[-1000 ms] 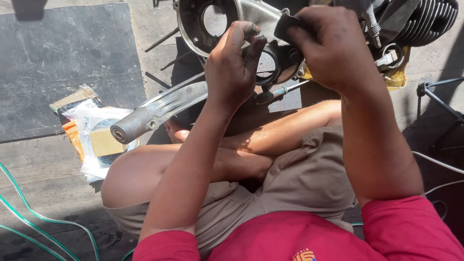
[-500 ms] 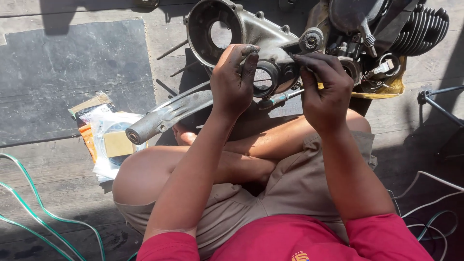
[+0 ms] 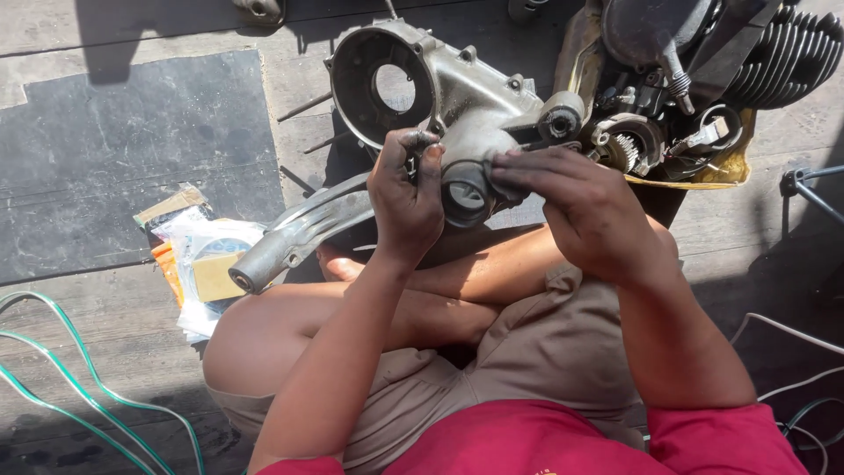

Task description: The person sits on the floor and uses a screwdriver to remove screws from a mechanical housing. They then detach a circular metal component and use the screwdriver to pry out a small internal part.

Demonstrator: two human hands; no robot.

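Note:
I sit cross-legged on the floor with a grey metal engine casing (image 3: 457, 88) in front of my knees. My left hand (image 3: 406, 202), smeared with grease, is closed around the casing's round hub (image 3: 464, 189) from the left. From the right, my right hand (image 3: 576, 207) presses its fingertips on the same hub, with a small dark piece under the fingers. A long grey metal arm (image 3: 299, 233) sticks out to the lower left of the casing. A finned engine cylinder (image 3: 787, 57) with gears and springs lies at the upper right.
A dark rubber mat (image 3: 132, 158) covers the floor at left. Plastic bags with small packets (image 3: 207, 264) lie beside my left knee. Green hoses (image 3: 79, 387) run along the lower left, white cables (image 3: 791, 352) at the lower right. A metal stand (image 3: 813, 189) is at the right edge.
My right hand has come down from the top of the engine to the hub beside my left hand. The view has tilted so more of the casing shows.

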